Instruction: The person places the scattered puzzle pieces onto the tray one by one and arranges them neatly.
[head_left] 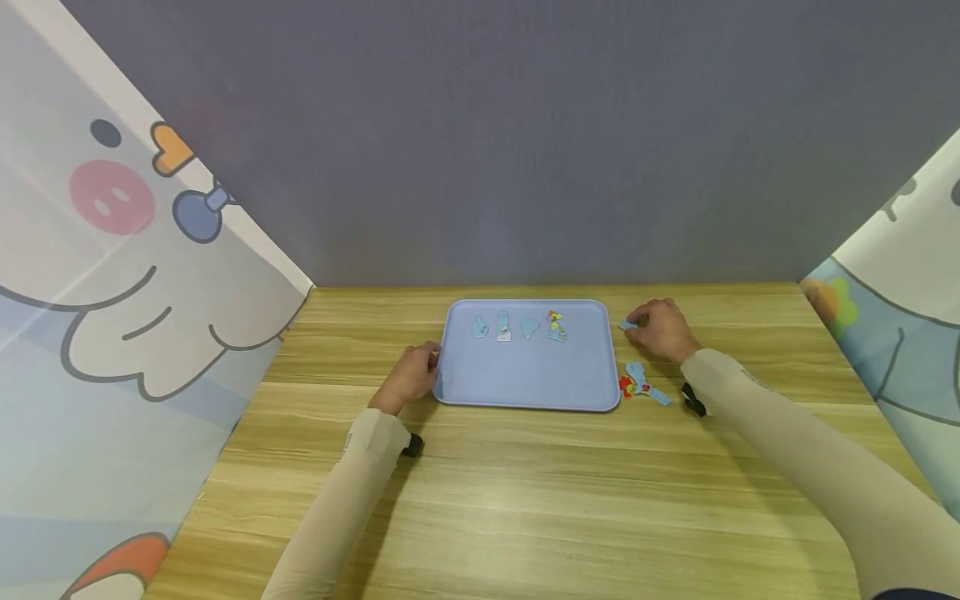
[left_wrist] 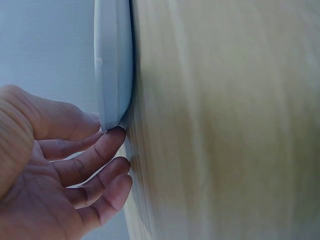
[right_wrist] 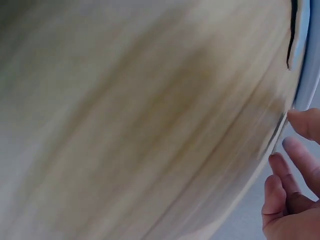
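My left hand (head_left: pixel 417 372) grips the left rim of a pale blue tray (head_left: pixel 528 379), thumb on the rim and fingertips (left_wrist: pixel 114 140) beneath it. Four-sided and upright-edged, the tray lies flat on the table with a row of several puzzle pieces (head_left: pixel 529 327), light blue with printed bits. Just past the tray's right side, my right hand (head_left: pixel 662 328) pinches a small light blue puzzle piece (head_left: pixel 627 325) low over the table; the fingers hide part of it. Nearer me lie overlapping puzzle pieces (head_left: pixel 637 377), blue and red, close to the tray's lower right corner.
The wooden table (head_left: pixel 480 492) meets a grey upright panel (head_left: pixel 480 167) at the back. Side walls with cartoon prints (head_left: pixel 112 250) stand left and right. A black strap part (head_left: pixel 693 400) shows at the right wrist, another (head_left: pixel 412 445) at the left.
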